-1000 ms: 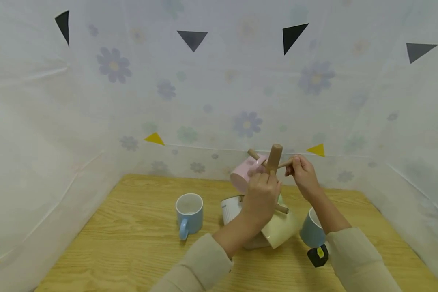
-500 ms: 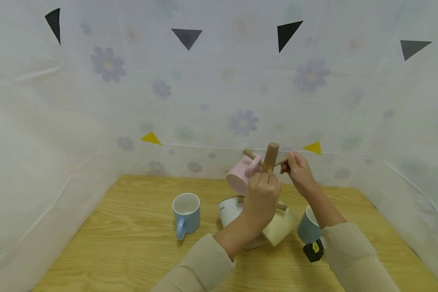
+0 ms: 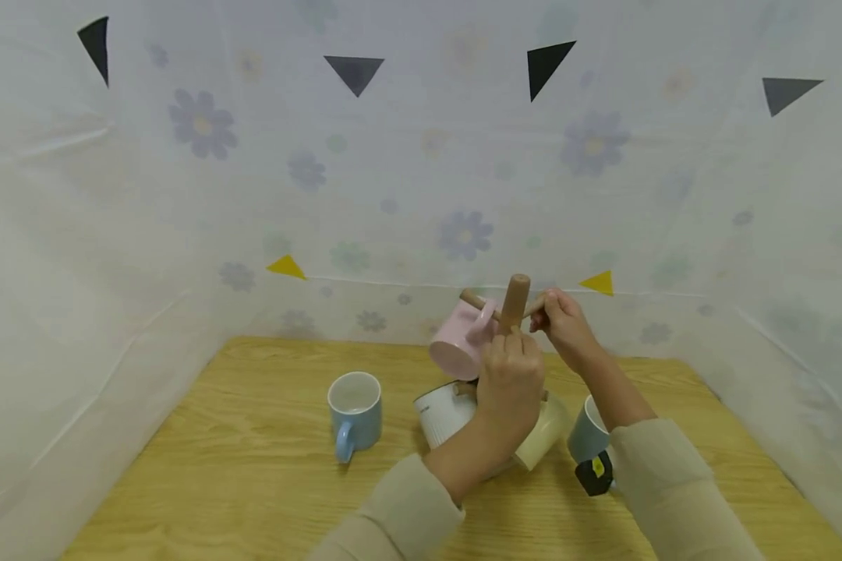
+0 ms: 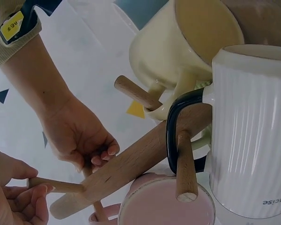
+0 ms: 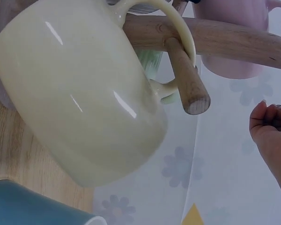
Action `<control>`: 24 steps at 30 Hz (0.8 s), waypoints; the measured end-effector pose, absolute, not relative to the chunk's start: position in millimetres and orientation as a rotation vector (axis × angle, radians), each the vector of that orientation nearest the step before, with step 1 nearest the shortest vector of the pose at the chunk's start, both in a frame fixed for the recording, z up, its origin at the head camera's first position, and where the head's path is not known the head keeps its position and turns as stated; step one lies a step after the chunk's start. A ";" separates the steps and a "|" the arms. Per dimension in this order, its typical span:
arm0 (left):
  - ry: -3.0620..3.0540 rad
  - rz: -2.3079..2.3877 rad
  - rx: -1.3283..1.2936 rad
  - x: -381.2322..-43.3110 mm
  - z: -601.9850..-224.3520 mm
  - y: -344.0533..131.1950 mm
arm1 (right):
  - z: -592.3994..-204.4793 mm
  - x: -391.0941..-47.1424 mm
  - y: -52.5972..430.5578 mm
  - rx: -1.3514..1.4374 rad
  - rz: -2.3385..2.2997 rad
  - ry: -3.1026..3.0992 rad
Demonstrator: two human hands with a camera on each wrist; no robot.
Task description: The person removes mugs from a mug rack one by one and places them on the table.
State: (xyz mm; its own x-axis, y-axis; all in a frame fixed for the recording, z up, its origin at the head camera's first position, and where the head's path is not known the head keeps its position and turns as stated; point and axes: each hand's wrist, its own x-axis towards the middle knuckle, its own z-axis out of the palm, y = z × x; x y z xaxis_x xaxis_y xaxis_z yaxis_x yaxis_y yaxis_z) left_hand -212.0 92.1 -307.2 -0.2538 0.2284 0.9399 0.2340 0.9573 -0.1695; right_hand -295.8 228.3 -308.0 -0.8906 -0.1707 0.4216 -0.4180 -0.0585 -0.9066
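Observation:
A wooden mug tree [image 3: 515,302] stands on the table between my hands. My left hand [image 3: 511,382] pinches one of its upper pegs [image 4: 56,185] between thumb and fingers. My right hand [image 3: 564,326] holds the tip of another upper peg on the far right side. A pink mug [image 3: 452,347] hangs by its handle from the upper left peg. Lower down hang a white ribbed mug [image 4: 253,136] with a dark handle and a pale yellow mug [image 5: 79,98]. Pale green shows behind the post, mostly hidden. My left hand covers part of the lower mugs in the head view.
A light blue mug [image 3: 355,413] stands upright on the wooden table [image 3: 267,483], left of the mug tree. Another blue mug [image 3: 587,436] stands at the right, partly behind my right forearm. A white flower-patterned curtain [image 3: 407,187] encloses the table.
The mug tree turns slightly. My right hand moves left, closer to the post, while my left hand shifts right and hides more of the yellow mug. The head view drifts a little.

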 end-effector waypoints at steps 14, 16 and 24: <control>-1.841 0.056 -0.268 -212.1 -307.8 99.1 | -306.0 -306.8 227.7 0.773 2.142 -2.095; -1.848 0.054 -0.282 -212.6 -307.7 98.3 | -305.1 -306.7 228.0 0.733 2.119 -2.123; -1.841 -0.186 -0.582 -222.9 -305.8 65.9 | -299.6 -287.7 224.8 0.133 1.301 -2.447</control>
State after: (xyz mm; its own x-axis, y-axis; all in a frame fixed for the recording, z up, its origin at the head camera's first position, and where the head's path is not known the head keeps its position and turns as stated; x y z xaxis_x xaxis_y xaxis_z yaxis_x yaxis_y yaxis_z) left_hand -222.9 65.9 -305.8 -0.2383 0.2982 0.9243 0.4769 0.8650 -0.1561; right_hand -287.7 224.8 -299.6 -0.9290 0.0860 0.3599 -0.2501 0.5707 -0.7821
